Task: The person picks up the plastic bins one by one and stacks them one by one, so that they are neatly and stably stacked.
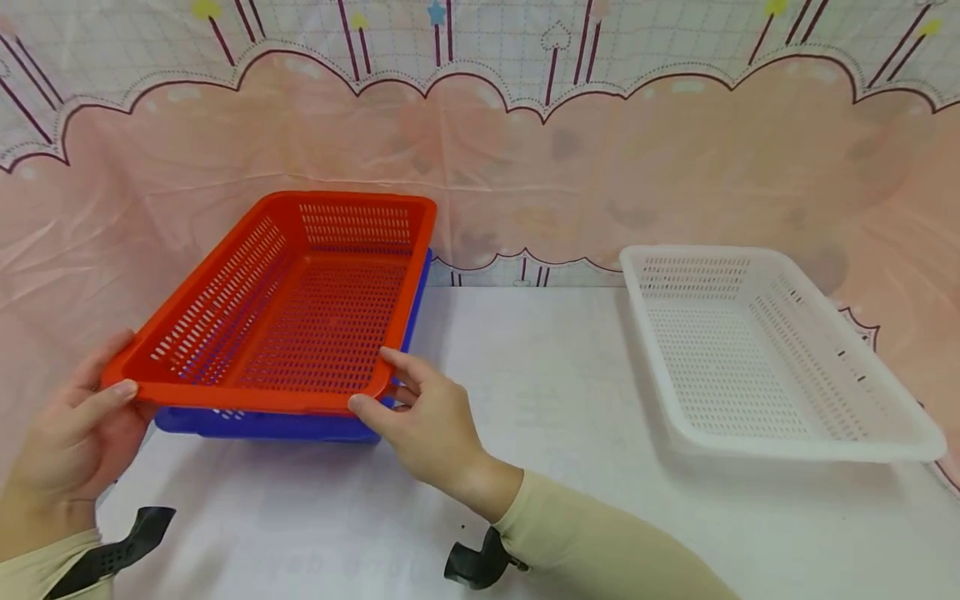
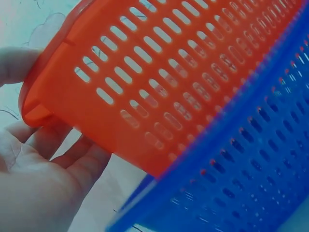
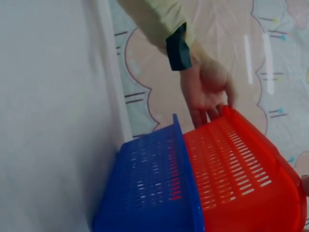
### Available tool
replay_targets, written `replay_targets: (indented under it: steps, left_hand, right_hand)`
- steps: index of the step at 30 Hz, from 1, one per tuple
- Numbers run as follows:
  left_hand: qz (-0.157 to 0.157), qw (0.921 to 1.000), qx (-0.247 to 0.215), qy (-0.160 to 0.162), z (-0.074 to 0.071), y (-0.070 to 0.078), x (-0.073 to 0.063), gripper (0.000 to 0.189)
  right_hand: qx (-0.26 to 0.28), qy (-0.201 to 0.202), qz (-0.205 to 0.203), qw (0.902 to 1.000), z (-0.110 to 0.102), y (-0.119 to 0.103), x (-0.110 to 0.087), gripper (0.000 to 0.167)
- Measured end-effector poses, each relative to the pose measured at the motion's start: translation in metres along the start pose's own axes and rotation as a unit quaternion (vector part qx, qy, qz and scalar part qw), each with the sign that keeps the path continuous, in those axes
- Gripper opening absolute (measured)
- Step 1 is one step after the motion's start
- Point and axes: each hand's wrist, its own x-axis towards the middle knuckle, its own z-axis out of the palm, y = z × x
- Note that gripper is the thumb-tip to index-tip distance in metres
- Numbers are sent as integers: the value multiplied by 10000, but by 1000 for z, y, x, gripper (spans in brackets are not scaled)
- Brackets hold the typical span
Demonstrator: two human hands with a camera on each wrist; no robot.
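Note:
An orange-red plastic basket (image 1: 315,317) with slotted walls sits partly inside a blue basket (image 1: 262,423), its rim raised above the blue one. At the near left corner my left hand (image 1: 82,425) grips the red rim, thumb on top and fingers beneath. My right hand (image 1: 431,417) pinches the near right corner of that rim between thumb and fingers. In the left wrist view, a wide band of the red wall (image 2: 120,96) shows above the blue rim (image 2: 203,145). The right wrist view shows the red basket (image 3: 241,183) standing out of the blue basket (image 3: 145,179).
A white slotted basket (image 1: 750,375) stands on the right side of the white table (image 1: 540,517). Patterned peach cloth (image 1: 525,183) hangs behind the table. A black strap-like piece (image 1: 480,562) is at the right wrist, another (image 1: 127,546) at the left.

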Motion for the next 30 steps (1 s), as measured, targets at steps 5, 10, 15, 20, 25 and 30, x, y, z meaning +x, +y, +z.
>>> replay_targets:
  steps: [5,10,15,20,25,30]
  left_hand:
    - [-106,9999,-47,-126,-4,-10,-3,54]
    - [-241,9994,230,-44,-6,-19,-6,57]
    - [-520,9924,1117,20,-7,-17,-8,58]
    - [-666,9669,2462,59,-13,-11,-14,56]
    - [-832,9578,2751,1,-19,-12,-18,55]
    - [-776,9654,2487,-87,-23,-13,-18,54]
  right_hand:
    - [-196,17,-120,9997,-3,7,-3,60]
    - [-223,33,-28,9997,-7,13,-3,60]
    - [-91,71,247,9996,-9,21,-4,59]
    - [-59,39,277,9996,-9,25,-5,58]
    - [-226,50,411,9989,-8,28,-5,59]
    - [-450,79,427,9980,-8,29,-6,60]
